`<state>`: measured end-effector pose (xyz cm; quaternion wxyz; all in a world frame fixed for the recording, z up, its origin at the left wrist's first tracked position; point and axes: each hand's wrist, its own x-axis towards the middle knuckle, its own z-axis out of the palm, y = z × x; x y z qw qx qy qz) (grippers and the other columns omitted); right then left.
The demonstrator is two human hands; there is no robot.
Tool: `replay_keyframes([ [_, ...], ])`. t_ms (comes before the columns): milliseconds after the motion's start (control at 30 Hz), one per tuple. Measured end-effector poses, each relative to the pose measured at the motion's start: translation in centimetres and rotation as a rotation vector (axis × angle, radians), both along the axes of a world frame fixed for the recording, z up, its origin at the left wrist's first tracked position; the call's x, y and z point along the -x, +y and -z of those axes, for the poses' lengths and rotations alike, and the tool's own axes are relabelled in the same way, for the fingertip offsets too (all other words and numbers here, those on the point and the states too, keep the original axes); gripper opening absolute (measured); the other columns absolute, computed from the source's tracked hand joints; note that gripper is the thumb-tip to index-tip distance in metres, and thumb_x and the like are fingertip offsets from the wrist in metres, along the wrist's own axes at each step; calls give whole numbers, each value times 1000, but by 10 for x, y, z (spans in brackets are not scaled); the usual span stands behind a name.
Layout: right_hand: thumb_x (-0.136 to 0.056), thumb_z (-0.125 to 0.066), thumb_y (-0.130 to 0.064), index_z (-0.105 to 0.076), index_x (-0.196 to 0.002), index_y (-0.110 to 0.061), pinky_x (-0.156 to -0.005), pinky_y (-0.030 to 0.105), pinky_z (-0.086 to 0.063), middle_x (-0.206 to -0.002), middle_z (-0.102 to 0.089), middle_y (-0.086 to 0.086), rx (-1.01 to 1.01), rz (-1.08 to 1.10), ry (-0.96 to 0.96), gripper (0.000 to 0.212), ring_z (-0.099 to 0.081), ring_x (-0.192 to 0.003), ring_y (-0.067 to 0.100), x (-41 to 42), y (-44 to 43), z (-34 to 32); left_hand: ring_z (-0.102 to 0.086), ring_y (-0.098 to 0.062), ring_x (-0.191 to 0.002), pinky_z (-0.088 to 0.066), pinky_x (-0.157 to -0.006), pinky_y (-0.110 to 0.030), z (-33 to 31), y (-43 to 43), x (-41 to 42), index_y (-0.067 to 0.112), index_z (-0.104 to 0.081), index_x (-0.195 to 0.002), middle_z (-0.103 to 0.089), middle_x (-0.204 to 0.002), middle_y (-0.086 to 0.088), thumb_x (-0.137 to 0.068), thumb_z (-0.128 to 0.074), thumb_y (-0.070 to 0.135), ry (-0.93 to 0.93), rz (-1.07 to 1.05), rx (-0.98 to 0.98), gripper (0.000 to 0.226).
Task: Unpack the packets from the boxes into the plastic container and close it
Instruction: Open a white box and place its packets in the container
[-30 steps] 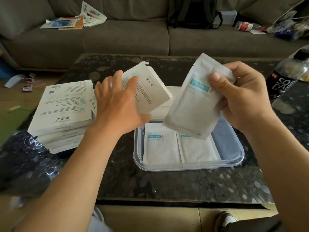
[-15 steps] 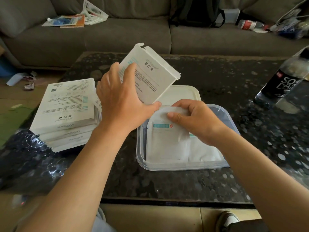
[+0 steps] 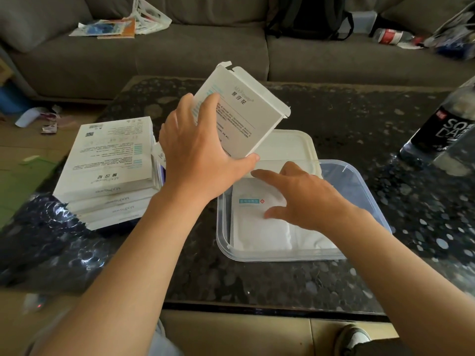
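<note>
My left hand [image 3: 203, 155] grips a white cardboard box [image 3: 244, 114] by its lower edge, holding it tilted above the table with its top flap open. A clear plastic container [image 3: 365, 191] sits on the dark table just right of centre, with white packets [image 3: 259, 222] lying flat inside. My right hand [image 3: 300, 199] hovers over the packets with its fingers spread and relaxed, holding nothing. The container's white lid [image 3: 290, 145] lies behind the container, partly under the box.
A stack of several white boxes [image 3: 108, 160] stands at the left of the table. A dark bottle [image 3: 447, 124] stands at the right edge. Shiny dark wrapping [image 3: 43, 240] lies front left. A grey sofa [image 3: 195, 52] with papers and a backpack runs behind.
My right hand brought a packet down from the air into the container, laid it flat and let go. My left hand raised the box slightly.
</note>
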<state>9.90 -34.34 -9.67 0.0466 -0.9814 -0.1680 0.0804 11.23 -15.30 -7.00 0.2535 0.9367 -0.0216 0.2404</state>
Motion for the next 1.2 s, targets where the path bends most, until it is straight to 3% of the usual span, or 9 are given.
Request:
replay_keyframes([
  [133, -84, -64, -65, -31, -150, -45, -92, 41, -54, -139, -40, 2, 180, -17, -70, 76, -51, -122, 24, 6, 2, -5, -42, -31, -134, -40, -111, -57, 1, -1, 0, 22, -41, -150, -43, -151, -10, -62, -73, 73, -11, 15, 6, 107],
  [233, -81, -66, -67, -38, -148, -42, -97, 41, -52, -141, -38, 0, 178, -17, -24, 78, -49, -125, 24, 9, 0, -9, -43, -32, -133, -41, -110, -58, 1, -2, 0, 22, -41, -150, -44, -150, -11, -61, -72, 74, -14, 25, 1, 108],
  [333, -76, -74, -64, -36, -151, -42, -105, 38, -46, -142, -45, -7, 68, -34, 169, 86, -49, -128, 19, 12, -7, -7, -42, -31, -135, -40, -111, -59, 1, -2, 0, 23, -40, -151, -42, -152, -10, -61, -71, 75, 6, 34, -1, 108],
  [433, -77, -74, -62, -33, -152, -42, -114, 37, -36, -151, -41, -8, 70, -71, 242, 88, -42, -138, 19, 12, -8, 1, -42, -32, -133, -40, -111, -60, 2, -3, 0, 22, -41, -151, -42, -151, -11, -62, -73, 74, 1, 51, -2, 108],
  [767, -83, -62, -68, -23, -155, -46, -121, 43, -23, -164, -23, -14, 95, -121, 241, 85, -23, -151, 19, 10, -7, 16, -41, -29, -134, -39, -112, -58, 5, -4, -1, 25, -39, -151, -42, -152, -9, -61, -74, 73, 26, 76, -1, 108],
  [1100, -85, -58, -71, -22, -156, -43, -122, 42, -23, -165, -22, -13, 109, -174, 196, 84, -24, -151, 19, 12, -5, 12, -41, -30, -135, -39, -113, -58, 5, -5, 2, 24, -40, -151, -41, -152, -10, -61, -73, 72, 27, 89, -4, 107],
  [1200, -87, -57, -69, -17, -156, -45, -122, 41, -22, -167, -14, -14, 63, -216, 217, 83, -16, -154, 17, 12, 2, 9, -41, -30, -135, -39, -113, -58, 4, -5, 0, 24, -40, -151, -41, -153, -10, -62, -74, 72, 21, 87, -3, 107],
])
